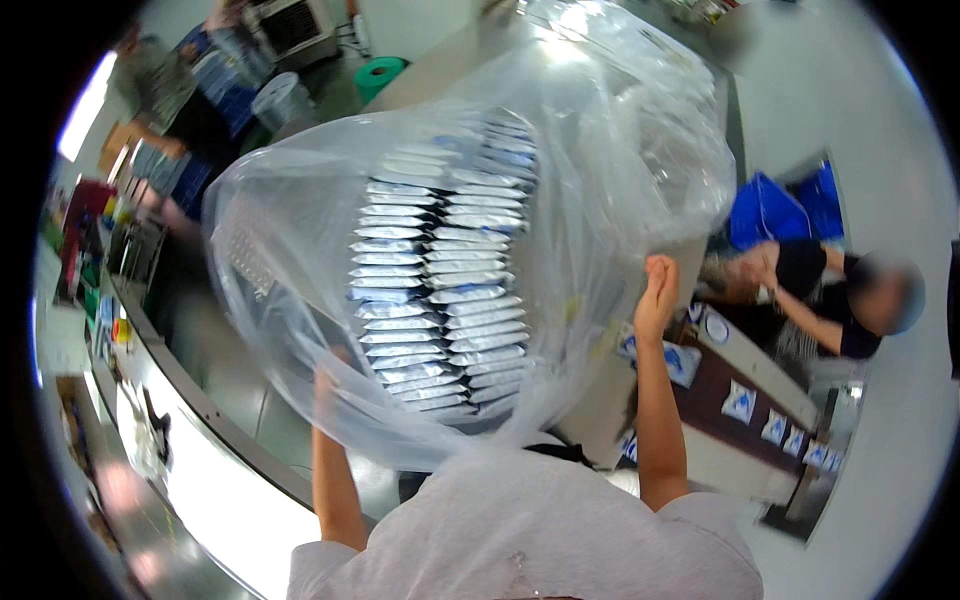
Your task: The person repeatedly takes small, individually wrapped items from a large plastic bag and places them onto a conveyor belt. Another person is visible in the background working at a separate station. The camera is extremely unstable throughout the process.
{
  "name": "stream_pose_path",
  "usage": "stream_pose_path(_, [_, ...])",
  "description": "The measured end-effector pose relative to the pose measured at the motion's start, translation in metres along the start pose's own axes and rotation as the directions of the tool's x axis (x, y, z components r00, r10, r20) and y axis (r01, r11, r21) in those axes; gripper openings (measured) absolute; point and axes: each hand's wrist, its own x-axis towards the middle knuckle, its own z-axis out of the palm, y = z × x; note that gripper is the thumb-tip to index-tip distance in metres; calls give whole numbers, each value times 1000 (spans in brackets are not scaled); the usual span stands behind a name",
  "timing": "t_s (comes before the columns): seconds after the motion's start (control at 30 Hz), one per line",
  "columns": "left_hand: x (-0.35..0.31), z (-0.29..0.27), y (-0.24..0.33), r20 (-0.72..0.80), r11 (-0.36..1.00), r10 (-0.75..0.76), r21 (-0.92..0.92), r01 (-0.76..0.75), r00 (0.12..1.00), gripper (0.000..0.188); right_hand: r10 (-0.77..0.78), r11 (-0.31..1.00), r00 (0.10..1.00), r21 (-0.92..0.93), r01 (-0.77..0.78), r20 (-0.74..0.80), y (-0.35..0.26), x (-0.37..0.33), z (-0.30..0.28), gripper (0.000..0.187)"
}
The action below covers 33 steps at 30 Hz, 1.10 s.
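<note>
In front of me a large clear plastic bag [300,180] spreads wide. Through its film show two long columns of silvery-white flat pouches [477,293], stacked closely and overlapping. My left hand [328,385] is at the bag's near left edge, blurred and partly behind the film, so its grip is hidden. To the right of the pouches my right hand [656,292] is raised beside the bag's bunched right part, fingers stretched and close together. Nothing shows in it, and I cannot tell whether it touches the film.
At right, a dark conveyor belt [712,393] carries several white-and-blue pouches [738,402]. A co-worker [830,305] sits beyond it near blue bins [765,212]. A curved counter edge [215,415] runs along the left. At the back left are another person [160,90] and a green roll [380,76].
</note>
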Motion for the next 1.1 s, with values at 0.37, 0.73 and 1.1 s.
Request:
stream_pose_path(0.37, [-112, 242, -87, 876, 796, 28, 272, -542, 481, 18, 428, 751, 653, -648, 128, 625, 131, -302, -81, 42])
stream_pose_path(0.73, [-127, 370, -9, 956, 292, 142, 207, -934, 256, 19, 398, 891, 440, -454, 23, 805, 176, -268, -90, 36])
stream_pose_path(1.1, [-133, 387, 4, 945, 267, 73, 288, -920, 318, 17, 215, 691, 922, -718, 88, 321, 292, -44, -413, 38])
